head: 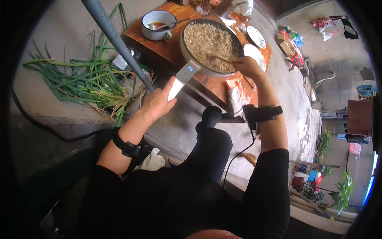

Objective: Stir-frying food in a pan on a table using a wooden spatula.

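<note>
My left hand (pixel 159 103) grips the white handle (pixel 177 89) of a frying pan, which has a small lit display. The pan (pixel 182 44) stands at the wooden table and holds a thick layer of pale brown, crumbly food (pixel 209 41). In my right hand (pixel 249 67) is a thin wooden utensil (pixel 222 59), its far end down in the food near the pan's right side. To the left of the pan, a white enamel mug (pixel 155 35) with a dark rim holds a dark liquid and spoons. Two white plates (pixel 255 55) (pixel 256 37) lie right of the pan.
The wooden table (pixel 167 47) also bears a plastic bag (pixel 237 97) at its near edge and a metal pot (pixel 223 9) at the back. Green onions (pixel 86 80) lie at the left, beside a slanting metal pole (pixel 116 35). A black cable (pixel 235 155) hangs from my right armband.
</note>
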A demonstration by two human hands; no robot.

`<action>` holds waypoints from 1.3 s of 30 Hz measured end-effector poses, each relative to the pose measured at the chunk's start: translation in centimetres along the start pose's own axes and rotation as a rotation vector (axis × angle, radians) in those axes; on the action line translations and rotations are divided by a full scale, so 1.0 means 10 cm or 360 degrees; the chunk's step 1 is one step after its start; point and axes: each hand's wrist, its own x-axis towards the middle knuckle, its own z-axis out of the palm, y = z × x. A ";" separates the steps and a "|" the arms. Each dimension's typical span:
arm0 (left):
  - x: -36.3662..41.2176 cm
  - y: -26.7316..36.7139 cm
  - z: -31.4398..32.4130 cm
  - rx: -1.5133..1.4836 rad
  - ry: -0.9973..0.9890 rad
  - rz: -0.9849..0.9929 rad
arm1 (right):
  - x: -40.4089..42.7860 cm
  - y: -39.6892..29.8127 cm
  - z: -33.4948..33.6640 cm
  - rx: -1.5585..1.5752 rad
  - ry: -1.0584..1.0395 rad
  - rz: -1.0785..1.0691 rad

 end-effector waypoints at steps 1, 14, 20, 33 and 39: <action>-0.03 0.01 -0.04 0.0016 0.0047 0.0027 | -0.10 -0.03 -0.12 0.0076 0.0031 -0.0018; -0.15 0.16 -0.14 0.0119 -0.0175 -0.0154 | 0.09 -0.23 -0.11 -0.0081 -0.0452 -0.0181; -0.08 0.09 -0.11 0.0110 -0.0152 -0.0160 | 0.28 -0.47 0.40 0.1129 -0.0130 0.0362; -0.04 0.11 -0.01 0.0045 -0.0153 -0.0111 | 0.85 -0.24 0.45 0.0458 0.0467 0.0268; -0.15 0.05 -0.08 0.0077 -0.0121 -0.0153 | 0.37 -0.54 0.29 -0.0004 -0.0131 0.0013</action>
